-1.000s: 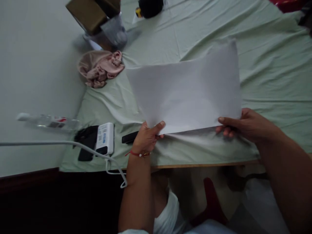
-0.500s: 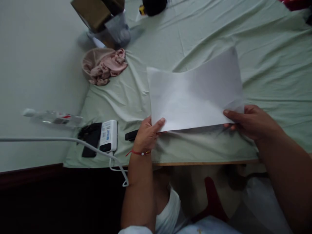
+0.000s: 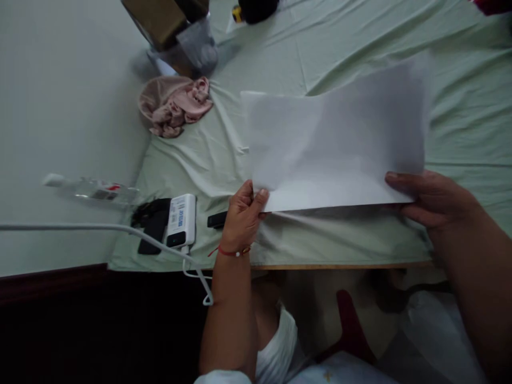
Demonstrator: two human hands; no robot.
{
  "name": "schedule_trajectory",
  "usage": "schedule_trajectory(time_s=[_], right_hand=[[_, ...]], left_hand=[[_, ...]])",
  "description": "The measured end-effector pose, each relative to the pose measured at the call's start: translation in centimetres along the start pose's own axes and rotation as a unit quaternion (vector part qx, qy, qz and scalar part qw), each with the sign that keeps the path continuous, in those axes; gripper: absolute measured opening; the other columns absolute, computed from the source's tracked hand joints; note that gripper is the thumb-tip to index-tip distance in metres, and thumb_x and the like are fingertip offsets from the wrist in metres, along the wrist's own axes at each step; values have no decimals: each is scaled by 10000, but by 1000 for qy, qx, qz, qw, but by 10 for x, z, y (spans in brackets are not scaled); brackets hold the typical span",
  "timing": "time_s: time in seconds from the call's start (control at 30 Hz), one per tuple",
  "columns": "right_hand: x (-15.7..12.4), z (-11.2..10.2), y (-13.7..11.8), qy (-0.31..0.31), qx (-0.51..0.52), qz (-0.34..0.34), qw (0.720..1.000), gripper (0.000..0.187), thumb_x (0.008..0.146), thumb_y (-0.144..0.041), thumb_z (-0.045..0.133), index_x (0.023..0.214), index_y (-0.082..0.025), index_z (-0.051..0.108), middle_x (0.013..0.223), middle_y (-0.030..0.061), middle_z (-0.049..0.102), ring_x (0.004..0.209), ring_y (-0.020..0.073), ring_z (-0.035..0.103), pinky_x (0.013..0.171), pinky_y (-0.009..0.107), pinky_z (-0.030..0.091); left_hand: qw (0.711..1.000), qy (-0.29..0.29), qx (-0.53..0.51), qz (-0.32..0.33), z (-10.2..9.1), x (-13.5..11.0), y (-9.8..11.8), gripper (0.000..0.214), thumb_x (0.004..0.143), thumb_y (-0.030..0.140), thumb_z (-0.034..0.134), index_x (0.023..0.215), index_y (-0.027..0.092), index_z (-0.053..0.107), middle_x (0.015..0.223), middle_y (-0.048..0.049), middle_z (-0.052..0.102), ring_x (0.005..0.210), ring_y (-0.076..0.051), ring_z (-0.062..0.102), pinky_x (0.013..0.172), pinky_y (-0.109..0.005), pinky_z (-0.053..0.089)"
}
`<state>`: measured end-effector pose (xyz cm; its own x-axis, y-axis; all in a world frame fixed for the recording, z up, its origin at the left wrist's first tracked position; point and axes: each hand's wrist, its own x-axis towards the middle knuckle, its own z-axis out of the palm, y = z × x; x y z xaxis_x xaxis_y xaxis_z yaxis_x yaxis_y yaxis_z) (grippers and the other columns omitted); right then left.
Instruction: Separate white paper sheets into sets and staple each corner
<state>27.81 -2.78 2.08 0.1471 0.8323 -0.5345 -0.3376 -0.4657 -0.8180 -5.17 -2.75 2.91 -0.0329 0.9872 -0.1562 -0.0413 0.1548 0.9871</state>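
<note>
A blank white sheet of paper (image 3: 332,144) is held up over the cloth-covered table, its long near edge towards me and its surface slightly bowed. My left hand (image 3: 243,216) pinches the near left corner, thumb on top and fingers beneath. At the near right corner, my right hand (image 3: 434,200) grips the sheet the same way, its fingers partly hidden under the paper. Just beside my left hand lies a small black object (image 3: 216,220), partly covered by that hand.
On the green tablecloth (image 3: 224,160) at left lie a white power bank (image 3: 182,220) with a cable (image 3: 120,228), a dark phone-like slab (image 3: 154,237) and a plastic bottle (image 3: 100,191). Farther back are a crumpled pink cloth (image 3: 176,106), a cardboard box (image 3: 158,21) and a black item (image 3: 258,8).
The paper has come up closer and looks larger, its far right corner shifting right and away. My right hand has moved right with it; my left hand has risen slightly.
</note>
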Motion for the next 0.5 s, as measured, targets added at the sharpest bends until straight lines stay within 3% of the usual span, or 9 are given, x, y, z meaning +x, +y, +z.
schedule_trajectory(time_s=[0.1,0.2,0.37,0.5], right_hand=[[-1,6,-1,11,-25,30,999,248,588,-197,926,782,-220,773,803,-1,751,628,128,629,432,184,522],[-3,9,0,23,-56,36,998,189,619,-213,918,738,-192,774,783,24,758,664,134,656,503,190,555],[0,4,3,2,-16,26,1000,329,483,-186,978,748,-190,782,749,18,763,667,147,683,622,214,606],[0,0,0,-31,8,18,999,336,508,-182,960,790,-199,777,807,22,774,653,138,670,592,197,604]], left_hand=[[1000,-3,-5,2,0,1,-1,302,811,422,846,1004,240,703,922,5,726,667,-93,560,535,-180,433],[1000,14,-5,-20,0,3,-1,299,781,394,866,963,223,701,868,16,697,630,-81,529,499,-167,412],[998,36,-28,-49,4,6,3,301,726,349,876,908,215,677,783,41,640,547,-56,451,435,-168,350],[995,27,-55,-81,6,7,8,310,682,309,883,875,206,664,689,71,572,473,-31,369,380,-154,278]])
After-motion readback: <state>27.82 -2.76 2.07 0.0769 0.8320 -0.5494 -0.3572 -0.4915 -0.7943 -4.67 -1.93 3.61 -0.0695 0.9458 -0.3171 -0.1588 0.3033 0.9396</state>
